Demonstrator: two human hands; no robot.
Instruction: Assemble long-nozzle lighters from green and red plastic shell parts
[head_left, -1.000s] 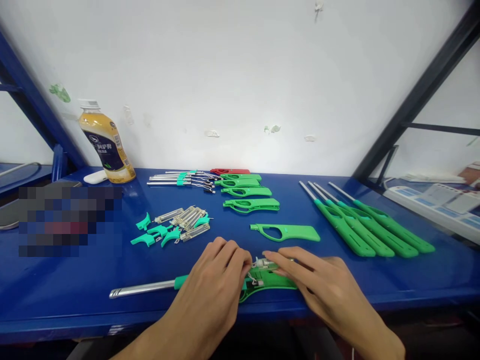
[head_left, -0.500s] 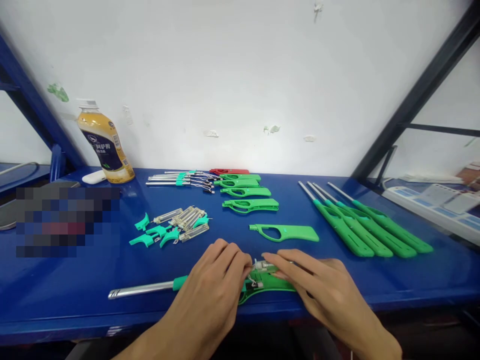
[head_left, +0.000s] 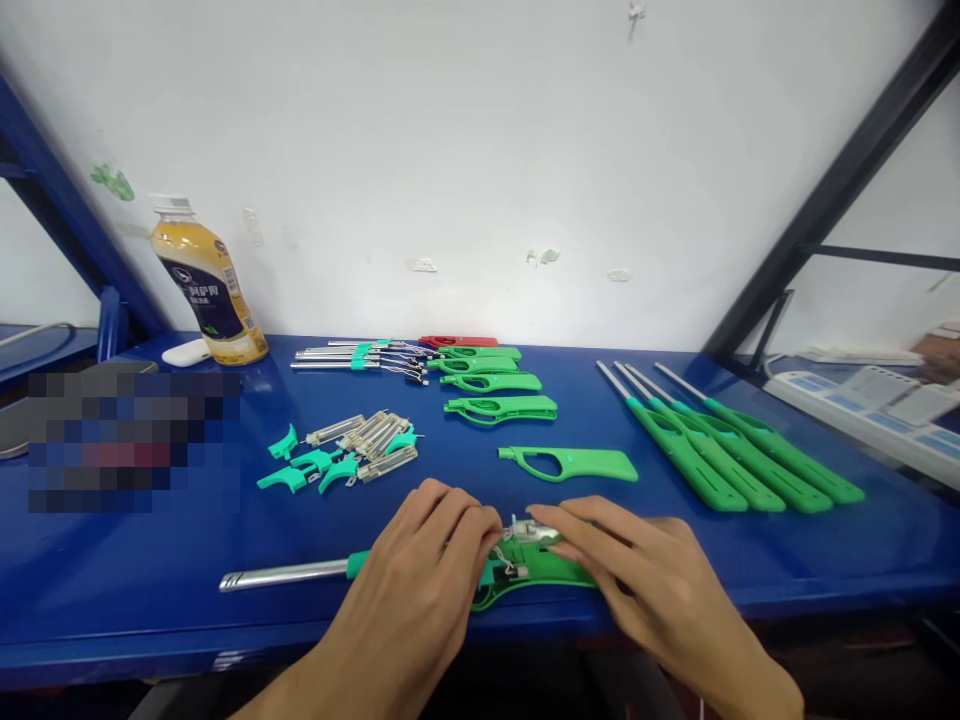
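A green lighter casing half (head_left: 555, 567) lies at the table's front edge, with a metal lighter tube (head_left: 289, 575) pointing left from it. Thin wires and a small black part (head_left: 510, 572) show inside the casing. Between thumb and fingers of my right hand (head_left: 652, 575) is a clear fuel tank (head_left: 531, 531), held over the casing's upper edge. My left hand (head_left: 431, 565) lies across the tube's teal collar, its fingertips pinched together beside the tank's left end. What those fingertips hold is hidden. Just beyond my hands lies another green casing half (head_left: 600, 464).
Clear fuel tanks (head_left: 386, 462) and teal triggers (head_left: 285, 479) lie loose at centre left. Behind them are wired metal tubes (head_left: 337, 356), green casings (head_left: 502, 408) and a red casing (head_left: 465, 342). Several assembled lighters (head_left: 727, 440) lie right. A drink bottle (head_left: 206, 290) stands back left.
The fuel tank has tilted slightly in my right fingers. The casing and metal tube have shifted very slightly. Both hands stay almost in place.
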